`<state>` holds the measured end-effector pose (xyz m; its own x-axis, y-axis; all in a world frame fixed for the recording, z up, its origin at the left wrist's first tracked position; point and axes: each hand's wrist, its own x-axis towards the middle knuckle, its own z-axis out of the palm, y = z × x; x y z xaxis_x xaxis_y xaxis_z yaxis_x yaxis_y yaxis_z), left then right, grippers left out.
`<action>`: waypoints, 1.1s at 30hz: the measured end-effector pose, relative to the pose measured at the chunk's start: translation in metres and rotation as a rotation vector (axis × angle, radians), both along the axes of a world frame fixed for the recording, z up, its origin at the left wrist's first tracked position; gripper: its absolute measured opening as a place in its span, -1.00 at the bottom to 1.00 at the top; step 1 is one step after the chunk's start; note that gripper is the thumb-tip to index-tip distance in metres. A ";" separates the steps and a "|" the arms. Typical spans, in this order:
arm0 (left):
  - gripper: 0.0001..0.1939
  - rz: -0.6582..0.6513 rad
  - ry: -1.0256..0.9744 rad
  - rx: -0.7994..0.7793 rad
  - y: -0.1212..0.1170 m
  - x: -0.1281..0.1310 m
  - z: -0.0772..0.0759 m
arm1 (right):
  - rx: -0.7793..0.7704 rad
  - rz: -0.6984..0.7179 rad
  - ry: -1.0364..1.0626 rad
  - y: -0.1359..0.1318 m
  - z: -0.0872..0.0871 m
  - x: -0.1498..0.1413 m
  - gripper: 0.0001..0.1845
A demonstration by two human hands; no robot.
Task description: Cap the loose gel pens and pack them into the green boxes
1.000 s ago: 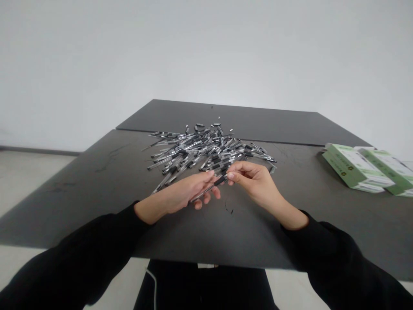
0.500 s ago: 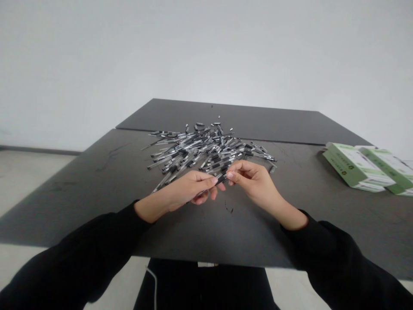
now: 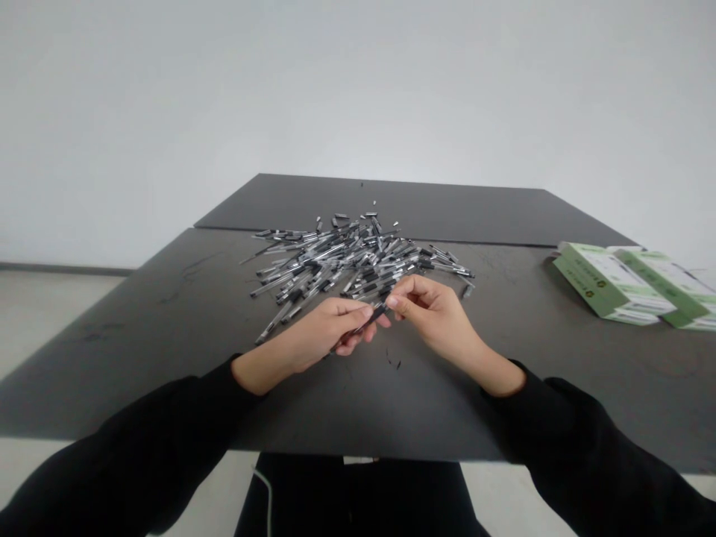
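Plain white wall [image 3: 358, 97] meeting a pale floor [image 3: 45, 313]

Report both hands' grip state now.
Left hand: closed, holding a clear-barrelled pen.
Right hand: closed, pinching the same pen between its fingertips.

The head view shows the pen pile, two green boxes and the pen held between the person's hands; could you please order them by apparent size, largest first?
1. The pen pile
2. The left green box and right green box: too alike to rank
3. The held pen
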<state>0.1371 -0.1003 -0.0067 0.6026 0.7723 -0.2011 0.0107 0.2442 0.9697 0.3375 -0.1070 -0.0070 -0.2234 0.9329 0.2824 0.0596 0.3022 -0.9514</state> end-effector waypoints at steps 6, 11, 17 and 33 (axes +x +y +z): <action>-0.70 -0.038 0.046 0.012 0.000 -0.003 0.006 | 0.016 0.004 0.013 -0.002 0.002 0.000 -0.67; -0.54 -0.193 -0.003 -0.155 0.000 -0.006 0.006 | -0.006 -0.004 0.020 -0.002 0.000 0.000 -0.66; -0.71 -0.079 0.057 0.061 0.005 -0.007 0.002 | 0.004 -0.030 0.003 -0.001 0.002 0.002 -0.63; -0.72 0.013 0.055 0.126 0.005 -0.005 -0.004 | 0.038 -0.040 0.014 -0.001 0.003 0.002 -0.61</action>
<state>0.1322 -0.0958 -0.0105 0.5829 0.8014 -0.1342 0.0619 0.1208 0.9907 0.3391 -0.1083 -0.0043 -0.1817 0.9295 0.3211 0.0591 0.3362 -0.9399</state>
